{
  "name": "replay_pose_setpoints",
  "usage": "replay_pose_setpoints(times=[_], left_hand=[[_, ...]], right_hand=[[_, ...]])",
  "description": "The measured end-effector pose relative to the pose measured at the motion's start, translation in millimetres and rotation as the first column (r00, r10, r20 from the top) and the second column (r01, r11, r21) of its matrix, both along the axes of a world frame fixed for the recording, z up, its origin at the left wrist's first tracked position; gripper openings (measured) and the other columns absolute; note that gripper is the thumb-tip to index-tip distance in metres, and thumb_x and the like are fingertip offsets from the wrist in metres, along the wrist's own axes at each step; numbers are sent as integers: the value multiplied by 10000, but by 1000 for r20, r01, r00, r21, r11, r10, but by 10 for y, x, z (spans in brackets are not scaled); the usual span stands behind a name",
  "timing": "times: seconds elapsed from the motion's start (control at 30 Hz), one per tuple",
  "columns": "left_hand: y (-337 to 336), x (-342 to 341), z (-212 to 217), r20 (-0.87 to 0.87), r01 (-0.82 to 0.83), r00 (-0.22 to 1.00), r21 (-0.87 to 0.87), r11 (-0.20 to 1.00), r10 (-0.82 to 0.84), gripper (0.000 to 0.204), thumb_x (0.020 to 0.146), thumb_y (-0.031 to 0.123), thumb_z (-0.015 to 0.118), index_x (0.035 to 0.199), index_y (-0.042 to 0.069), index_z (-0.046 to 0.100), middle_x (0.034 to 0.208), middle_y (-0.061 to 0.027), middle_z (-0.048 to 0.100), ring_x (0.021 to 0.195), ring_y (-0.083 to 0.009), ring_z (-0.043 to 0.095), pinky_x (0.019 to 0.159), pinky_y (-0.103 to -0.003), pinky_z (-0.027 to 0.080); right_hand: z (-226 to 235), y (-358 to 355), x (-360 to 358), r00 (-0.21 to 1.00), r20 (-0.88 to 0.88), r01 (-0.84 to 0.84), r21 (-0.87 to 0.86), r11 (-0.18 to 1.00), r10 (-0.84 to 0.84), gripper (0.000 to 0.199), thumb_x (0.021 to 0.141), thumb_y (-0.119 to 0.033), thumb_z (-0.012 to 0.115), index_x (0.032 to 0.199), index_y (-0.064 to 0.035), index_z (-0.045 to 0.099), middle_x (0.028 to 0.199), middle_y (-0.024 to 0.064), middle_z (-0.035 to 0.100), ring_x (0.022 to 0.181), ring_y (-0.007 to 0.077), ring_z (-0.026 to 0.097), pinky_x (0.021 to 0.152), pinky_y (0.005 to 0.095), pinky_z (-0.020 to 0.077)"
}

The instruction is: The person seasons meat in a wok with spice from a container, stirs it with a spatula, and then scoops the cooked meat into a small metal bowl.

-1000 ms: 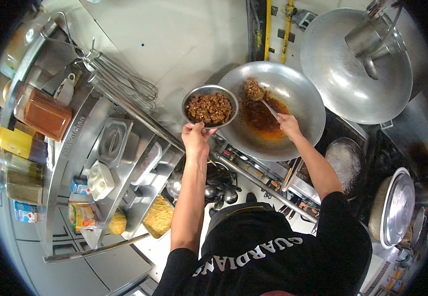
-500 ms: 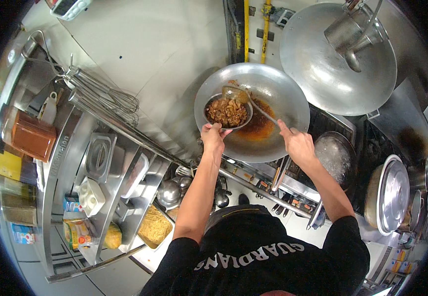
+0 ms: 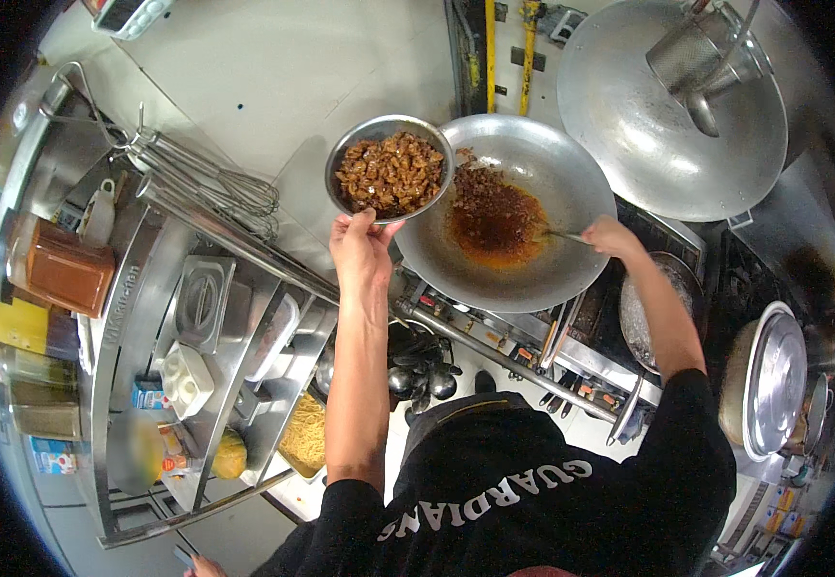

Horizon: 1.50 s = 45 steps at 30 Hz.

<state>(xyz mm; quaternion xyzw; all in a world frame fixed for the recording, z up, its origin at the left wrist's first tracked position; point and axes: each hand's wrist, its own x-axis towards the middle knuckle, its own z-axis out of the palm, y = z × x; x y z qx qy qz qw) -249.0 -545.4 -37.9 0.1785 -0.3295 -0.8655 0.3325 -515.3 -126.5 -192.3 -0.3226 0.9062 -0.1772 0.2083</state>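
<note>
Holding a metal bowl [image 3: 389, 124] in the left hand [image 3: 361, 245], with the thumb at the near rim, just left of the upper centre of the frame. Full of browned chopped pieces [image 3: 393, 173] and overlapping the left edge of a wide wok [image 3: 571, 173]. Gripping a ladle [image 3: 569, 238] by the handle in the closed right hand [image 3: 612, 237], right of centre, with the head probably sunk in the wok's dark sauce [image 3: 494, 233].

The bowl [image 3: 350, 141] and wok [image 3: 576, 192] are shiny metal, food [image 3: 392, 171] glossy, shirt [image 3: 552, 433] matt cloth.
</note>
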Motion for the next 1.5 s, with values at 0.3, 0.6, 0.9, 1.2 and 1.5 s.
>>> replay_pose_setpoints(times=[0.3, 0.6, 0.9, 1.2, 1.5], left_hand=[[-103, 581, -33, 109, -100, 989, -35, 994, 103, 143, 870, -51, 586, 821, 55, 504, 750, -42, 561, 647, -136, 574, 669, -410, 650], [-28, 603, -378, 152, -97, 984, 22, 995, 92, 218, 838, -67, 599, 874, 90, 452, 727, -43, 547, 602, -134, 562, 629, -447, 644], [168, 472, -466, 188, -32, 982, 27, 999, 26, 235, 834, -78, 589, 881, 95, 436, 726, -38, 526, 593, -134, 536, 620, -447, 642], [217, 171, -801, 274, 24, 961, 29, 999, -31, 289, 822, -87, 583, 919, 107, 392, 734, -35, 489, 598, -147, 516, 601, -452, 638], [619, -228, -1074, 328, 60, 941, 73, 996, -81, 305, 825, -98, 571, 923, 109, 369, 784, -56, 491, 613, -159, 512, 604, -447, 643]], right_hand=[[-517, -1758, 489, 853, 181, 522, -314, 793, -489, 338, 953, -233, 631, 1260, -98, 678, 1082, 189, 717, 954, 297, 694, 825, 385, 523], [-351, -1835, 670, 850, 115, 523, -310, 794, -514, 350, 984, -279, 590, 1289, -122, 660, 1173, 212, 681, 1041, 376, 666, 905, 466, 528], [-438, -1829, 634, 737, 473, 663, -361, 656, -484, 328, 988, -233, 586, 1278, -105, 669, 794, 118, 668, 677, 248, 630, 608, 389, 490], [-149, -1360, 832, 744, 532, 661, -501, 558, -404, 338, 979, -212, 622, 1280, -65, 663, 628, 22, 552, 511, 116, 462, 497, 299, 378], [853, -696, 1847, 927, -12, 315, -522, 792, -376, 338, 933, -190, 652, 1259, -100, 664, 960, 195, 721, 759, 313, 720, 706, 386, 551]])
